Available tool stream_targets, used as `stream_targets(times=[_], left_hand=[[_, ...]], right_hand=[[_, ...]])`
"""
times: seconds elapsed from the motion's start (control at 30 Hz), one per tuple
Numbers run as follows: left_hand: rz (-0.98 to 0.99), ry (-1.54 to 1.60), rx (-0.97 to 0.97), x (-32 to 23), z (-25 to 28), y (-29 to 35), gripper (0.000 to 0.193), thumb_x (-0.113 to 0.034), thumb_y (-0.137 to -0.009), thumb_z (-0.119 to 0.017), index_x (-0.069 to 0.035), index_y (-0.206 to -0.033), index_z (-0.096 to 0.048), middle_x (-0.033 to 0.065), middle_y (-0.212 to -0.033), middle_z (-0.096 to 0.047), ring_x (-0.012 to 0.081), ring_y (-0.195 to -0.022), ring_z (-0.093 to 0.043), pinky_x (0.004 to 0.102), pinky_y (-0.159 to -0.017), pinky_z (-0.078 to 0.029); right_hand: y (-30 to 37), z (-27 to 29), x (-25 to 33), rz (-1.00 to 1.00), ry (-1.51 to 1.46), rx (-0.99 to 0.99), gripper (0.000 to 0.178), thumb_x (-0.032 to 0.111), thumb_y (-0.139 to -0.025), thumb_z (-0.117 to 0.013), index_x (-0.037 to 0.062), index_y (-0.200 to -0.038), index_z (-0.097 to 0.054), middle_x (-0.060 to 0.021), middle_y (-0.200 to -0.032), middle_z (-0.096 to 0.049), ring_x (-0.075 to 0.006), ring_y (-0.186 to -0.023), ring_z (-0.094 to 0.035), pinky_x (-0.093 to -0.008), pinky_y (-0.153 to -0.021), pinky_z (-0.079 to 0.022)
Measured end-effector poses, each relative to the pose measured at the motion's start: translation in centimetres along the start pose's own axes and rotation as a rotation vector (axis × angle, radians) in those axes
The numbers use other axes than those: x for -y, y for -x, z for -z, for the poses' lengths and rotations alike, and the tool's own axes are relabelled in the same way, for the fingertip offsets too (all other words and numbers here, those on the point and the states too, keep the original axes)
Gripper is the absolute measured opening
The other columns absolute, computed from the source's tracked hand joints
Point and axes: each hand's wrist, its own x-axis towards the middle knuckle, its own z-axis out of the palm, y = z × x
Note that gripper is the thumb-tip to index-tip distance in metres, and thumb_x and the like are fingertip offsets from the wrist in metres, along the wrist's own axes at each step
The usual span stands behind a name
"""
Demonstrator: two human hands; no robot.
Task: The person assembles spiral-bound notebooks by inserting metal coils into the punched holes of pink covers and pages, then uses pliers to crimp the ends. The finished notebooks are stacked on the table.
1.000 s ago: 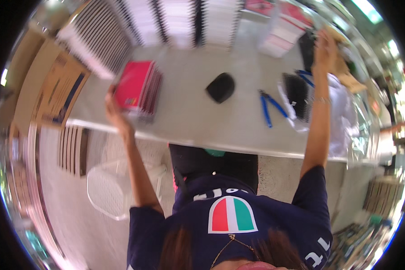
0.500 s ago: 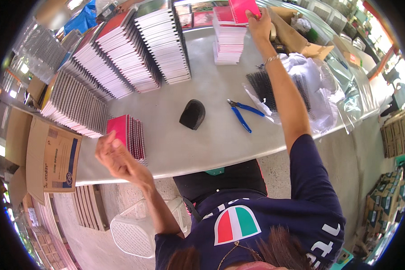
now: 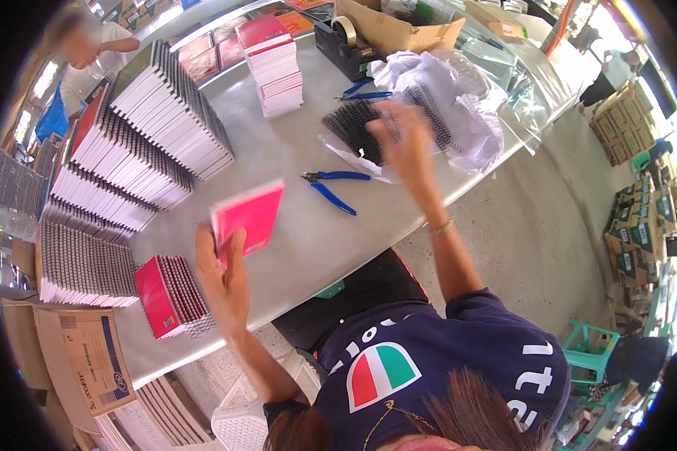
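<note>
My left hand (image 3: pixel 229 274) grips a small pink notebook (image 3: pixel 254 222) by its near end, lifted over the table, with its pale page edge turned to the left. My right hand (image 3: pixel 410 143), smeared by motion, is over the black wire binding coils (image 3: pixel 353 131), thumb and fingers apart, with nothing seen in it. Under the coils lies crumpled white wrapping (image 3: pixel 474 128). Blue-handled cutters (image 3: pixel 331 192) lie spread on the table between both hands. A short pile of pink spiral notebooks (image 3: pixel 162 297) sits left of my left hand. Farther off stands a stack of pink-covered booklets (image 3: pixel 272 75).
Tall stacks of spiral notebooks (image 3: pixel 173 113) line the table's left side. At the back are a black tape dispenser (image 3: pixel 342 49), an open cardboard box (image 3: pixel 399 34) and another blue-handled tool (image 3: pixel 362 94). A carton (image 3: pixel 94 361) stands at near left; another person (image 3: pixel 90 56) is beyond the stacks.
My right hand has come back from the far stack to the coils. The pink notebook is now in my left hand, which was empty. The view has turned to the right.
</note>
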Motion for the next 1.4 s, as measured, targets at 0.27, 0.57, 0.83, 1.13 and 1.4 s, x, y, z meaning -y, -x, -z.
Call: stream_targets(times=[0.27,0.57,0.83,1.13,1.4], left_hand=[[-0.140,-0.828,0.107,1.9,-0.7,4.5,0.026,-0.005,-0.089,-0.060,-0.014,-0.114,-0.059,0.0055,-0.111,-0.052,0.0248,-0.117,-0.051,0.0588,-0.110,-0.026],[-0.073,-0.687,0.002,1.9,-2.4,5.8,0.024,-0.017,-0.090,-0.065,-0.010,-0.112,-0.060,0.0104,-0.124,-0.049,0.0315,-0.126,-0.042,0.0554,-0.111,-0.023],[-0.176,-0.722,-0.329,5.3,-4.0,5.4,0.048,-0.045,-0.070,-0.083,-0.007,-0.090,-0.060,0.0082,-0.102,-0.056,0.0324,-0.112,-0.048,0.0554,-0.101,-0.029],[-0.218,-0.697,-0.328,5.2,-5.4,4.6,0.038,-0.036,-0.070,-0.083,-0.009,-0.087,-0.062,0.0034,-0.092,-0.058,0.0273,-0.103,-0.049,0.0469,-0.095,-0.031],[-0.241,-0.626,-0.259,5.2,-4.2,4.6,0.022,-0.027,-0.076,-0.080,-0.015,-0.091,-0.068,-0.0034,-0.092,-0.064,0.0207,-0.103,-0.051,0.0430,-0.095,-0.031]], right_hand=[[2.6,8.7,-9.1,-0.575,0.684,0.430,0.028,0.033,-0.088,-0.068,0.0151,-0.108,-0.071,-0.0123,-0.122,-0.061,-0.0321,-0.117,-0.049,-0.0528,-0.099,-0.029],[1.2,8.3,-5.3,-0.516,-0.419,-0.071,0.016,0.016,-0.090,-0.072,0.0053,-0.102,-0.069,-0.0046,-0.092,-0.071,-0.0132,-0.088,-0.065,-0.0262,-0.076,-0.052],[0.7,1.5,6.7,-0.085,-0.848,0.446,0.022,0.004,-0.092,-0.063,0.0024,-0.113,-0.059,-0.0086,-0.092,-0.066,-0.0168,-0.088,-0.065,-0.0301,-0.079,-0.050],[8.1,-2.4,12.3,0.136,-0.611,0.775,0.010,0.011,-0.089,-0.062,0.0072,-0.098,-0.059,-0.0087,-0.098,-0.062,-0.0275,-0.094,-0.060,-0.0435,-0.082,-0.041],[8.0,-2.3,12.1,0.205,-0.649,0.729,0.008,0.009,-0.086,-0.064,0.0086,-0.095,-0.063,-0.0067,-0.096,-0.057,-0.0252,-0.099,-0.054,-0.0426,-0.092,-0.035]])
